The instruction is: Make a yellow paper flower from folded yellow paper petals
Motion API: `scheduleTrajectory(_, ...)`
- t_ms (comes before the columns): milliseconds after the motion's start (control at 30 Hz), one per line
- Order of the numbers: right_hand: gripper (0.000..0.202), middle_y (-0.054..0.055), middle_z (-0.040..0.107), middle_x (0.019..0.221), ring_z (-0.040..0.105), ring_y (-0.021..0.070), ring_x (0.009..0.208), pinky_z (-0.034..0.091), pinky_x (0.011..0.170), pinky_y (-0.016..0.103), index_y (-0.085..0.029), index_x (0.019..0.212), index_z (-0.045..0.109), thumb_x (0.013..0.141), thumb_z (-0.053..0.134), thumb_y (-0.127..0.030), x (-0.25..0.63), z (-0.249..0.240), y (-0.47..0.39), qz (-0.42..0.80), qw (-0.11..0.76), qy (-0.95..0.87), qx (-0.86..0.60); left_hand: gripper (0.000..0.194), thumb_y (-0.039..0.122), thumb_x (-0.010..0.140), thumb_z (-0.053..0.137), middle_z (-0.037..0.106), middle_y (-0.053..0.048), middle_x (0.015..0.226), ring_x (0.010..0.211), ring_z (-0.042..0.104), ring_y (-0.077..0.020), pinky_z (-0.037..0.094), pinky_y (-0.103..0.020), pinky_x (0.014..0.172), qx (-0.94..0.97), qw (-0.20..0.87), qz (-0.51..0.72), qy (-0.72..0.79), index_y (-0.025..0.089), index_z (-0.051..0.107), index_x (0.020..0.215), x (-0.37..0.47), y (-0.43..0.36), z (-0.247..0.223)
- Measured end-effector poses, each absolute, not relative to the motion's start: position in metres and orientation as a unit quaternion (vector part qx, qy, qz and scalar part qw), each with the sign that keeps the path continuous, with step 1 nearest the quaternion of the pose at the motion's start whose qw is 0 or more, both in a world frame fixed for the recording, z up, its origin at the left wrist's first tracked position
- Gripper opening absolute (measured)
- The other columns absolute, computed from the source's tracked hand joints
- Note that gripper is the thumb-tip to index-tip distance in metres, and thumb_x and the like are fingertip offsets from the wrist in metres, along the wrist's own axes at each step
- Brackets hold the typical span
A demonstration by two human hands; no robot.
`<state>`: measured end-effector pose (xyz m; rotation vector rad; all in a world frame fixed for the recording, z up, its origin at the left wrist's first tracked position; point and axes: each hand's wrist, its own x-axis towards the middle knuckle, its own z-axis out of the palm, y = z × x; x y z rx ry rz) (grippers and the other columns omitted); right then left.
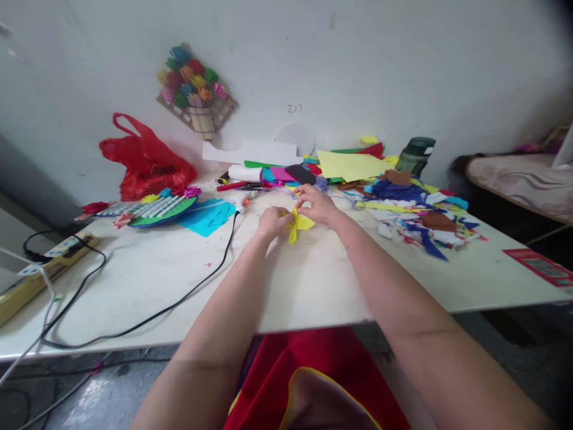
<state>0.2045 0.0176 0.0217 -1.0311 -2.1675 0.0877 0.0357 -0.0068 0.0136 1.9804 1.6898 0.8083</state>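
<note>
Just above the middle of the white table (313, 280), my two hands meet at a yellow paper flower (293, 232) with several spread petals. My left hand (274, 221) pinches its left side between thumb and fingers. From the right, my right hand (317, 204) has its fingertips closed on the upper part of the same flower. The fingers hide the flower's centre. Behind my left hand lies a glue gun (240, 204) with an orange tip, its black cord (201, 282) trailing left across the table.
Paper scraps (430, 221) are heaped at the right, near a dark green bottle (415, 155). At the left stand a red plastic bag (152, 164), a green board with paper flowers (165, 209), blue paper (208, 216) and a power strip (54, 263). Yellow sheets (353, 165) lie behind.
</note>
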Motion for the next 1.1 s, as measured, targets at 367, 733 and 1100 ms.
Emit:
scheduleTrajectory(367,0.01,0.005,0.063,0.11,0.055,0.0202,0.108,0.042,0.095,0.039,-0.02,0.06,0.064,0.068,0.063,-0.014,0.198,0.029,0.012,0.099,0.365,-0.872,-0.311,0.029,0.028,0.07,0.053,0.064,-0.006,0.064,0.057,0.059,-0.0141,0.046,-0.023,0.056,0.649,0.304,0.313,0.623,0.011,0.071,0.084,0.032,-0.001,0.012)
scheduleTrajectory(733,0.027,0.002,0.066,0.096,0.055,0.0202,0.097,0.042,0.083,0.034,-0.025,0.087,0.07,0.07,0.056,-0.01,0.2,0.03,0.011,-0.007,0.303,-0.884,-0.356,0.028,0.029,0.07,0.053,0.059,-0.003,0.055,0.051,0.055,-0.0126,0.042,-0.021,0.049,0.653,0.326,0.305,0.612,0.01,0.07,0.081,0.032,-0.003,0.012)
scheduleTrajectory(1100,0.024,0.005,0.066,0.092,0.055,0.0219,0.094,0.04,0.079,0.034,-0.023,0.086,0.071,0.074,0.053,-0.013,0.2,0.03,0.008,-0.057,0.236,-0.89,-0.386,0.028,0.03,0.07,0.052,0.06,-0.003,0.056,0.055,0.054,-0.013,0.041,-0.021,0.052,0.698,0.269,0.279,0.602,0.012,0.072,0.078,0.034,-0.007,0.013)
